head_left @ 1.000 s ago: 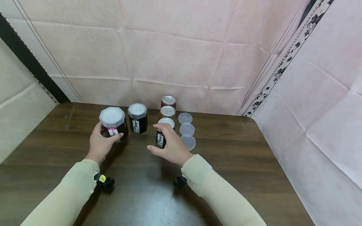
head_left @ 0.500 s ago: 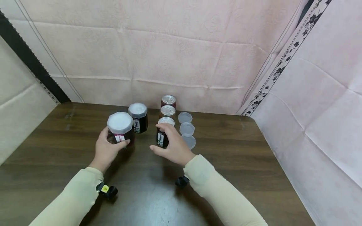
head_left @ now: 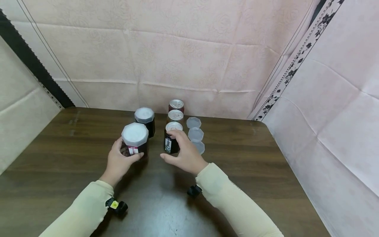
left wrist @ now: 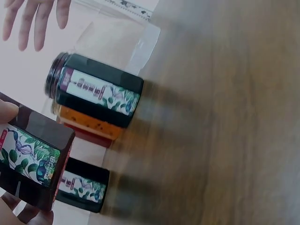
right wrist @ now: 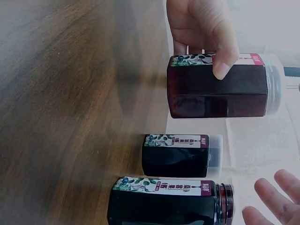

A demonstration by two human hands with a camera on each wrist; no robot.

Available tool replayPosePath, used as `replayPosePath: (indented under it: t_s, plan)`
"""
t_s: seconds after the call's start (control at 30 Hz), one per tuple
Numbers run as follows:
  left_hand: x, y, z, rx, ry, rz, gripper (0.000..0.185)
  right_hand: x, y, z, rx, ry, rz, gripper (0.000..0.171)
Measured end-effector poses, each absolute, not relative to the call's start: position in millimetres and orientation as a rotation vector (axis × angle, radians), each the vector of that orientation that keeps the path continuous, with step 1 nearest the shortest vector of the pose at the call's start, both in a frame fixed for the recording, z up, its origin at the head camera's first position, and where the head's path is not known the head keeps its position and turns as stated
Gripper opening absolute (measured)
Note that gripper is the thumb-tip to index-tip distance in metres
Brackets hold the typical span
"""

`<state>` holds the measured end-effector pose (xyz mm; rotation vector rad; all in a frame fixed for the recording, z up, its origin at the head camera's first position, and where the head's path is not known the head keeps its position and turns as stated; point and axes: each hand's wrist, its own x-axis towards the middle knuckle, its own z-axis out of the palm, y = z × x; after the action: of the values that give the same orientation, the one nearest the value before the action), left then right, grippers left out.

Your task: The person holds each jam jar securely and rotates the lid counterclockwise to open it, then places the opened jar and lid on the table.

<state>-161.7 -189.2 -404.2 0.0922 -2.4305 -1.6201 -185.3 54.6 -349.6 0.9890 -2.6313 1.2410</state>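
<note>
My left hand [head_left: 119, 164] grips a dark octagonal jar [head_left: 135, 135] with a frosted white lid, thumb on its label. In the right wrist view this jar [right wrist: 215, 93] is held up off the table, upright. Behind it stands another dark jar [head_left: 144, 115] with the same kind of lid. My right hand [head_left: 188, 153] has its fingers spread beside the front jar [head_left: 169, 144] of a row, whose silver top is bare. In the left wrist view the right fingers [left wrist: 40, 28] show apart from that dark jar [left wrist: 98, 89].
Behind the front jar stand an amber jar [head_left: 175, 115] and a reddish jar [head_left: 176, 105], both with silver tops. Three translucent lids [head_left: 195, 135] lie in a line right of the row. A pale cloth [head_left: 189, 59] hangs behind the wooden table [head_left: 242, 171].
My left hand has carried the lidded jar rightward and toward me, so it now overlaps the other lidded jar. My right hand has shifted slightly right, still spread beside the front jar.
</note>
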Motion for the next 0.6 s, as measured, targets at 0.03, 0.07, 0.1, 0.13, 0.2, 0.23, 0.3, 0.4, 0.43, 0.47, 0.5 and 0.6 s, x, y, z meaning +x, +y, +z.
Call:
replayPosePath:
  t_s: [0.03, 0.07, 0.1, 0.13, 0.2, 0.23, 0.3, 0.4, 0.43, 0.47, 0.5, 0.6]
  plan:
    - [-161, -187, -405, 0.088, -2.433, -1.620, 0.086, -185, 55, -350, 0.988, -2.631, 1.239, 0.070]
    - [-160, -185, -405, 0.083, -2.438, -1.617, 0.086, -185, 56, -350, 0.987, -2.629, 1.240, 0.070]
    - [-160, -183, -406, 0.081, -2.439, -1.621, 0.085, -185, 56, -350, 0.986, -2.626, 1.236, 0.070]
    - [-159, -181, -406, 0.076, -2.439, -1.626, 0.085, -185, 56, -349, 0.985, -2.623, 1.236, 0.070]
    - [-158, -177, -407, 0.069, -2.444, -1.633, 0.084, -185, 57, -349, 0.984, -2.615, 1.234, 0.069]
    - [-158, -176, -407, 0.065, -2.446, -1.634, 0.084, -185, 57, -348, 0.987, -2.609, 1.231, 0.069]
    - [-156, -172, -408, 0.056, -2.454, -1.631, 0.083, -185, 57, -348, 0.991, -2.608, 1.210, 0.069]
    - [-154, -167, -410, 0.035, -2.469, -1.608, 0.082, -184, 57, -347, 0.995, -2.612, 1.200, 0.071]
    - [-154, -166, -410, 0.028, -2.473, -1.601, 0.082, -184, 57, -347, 0.994, -2.616, 1.196, 0.071]
    - [-153, -165, -411, 0.021, -2.475, -1.595, 0.082, -183, 56, -347, 0.991, -2.623, 1.194, 0.071]
    - [-152, -163, -411, 0.015, -2.476, -1.594, 0.081, -183, 56, -346, 0.993, -2.625, 1.195, 0.071]
    - [-151, -159, -412, -0.006, -2.473, -1.590, 0.080, -181, 55, -344, 0.993, -2.636, 1.183, 0.072]
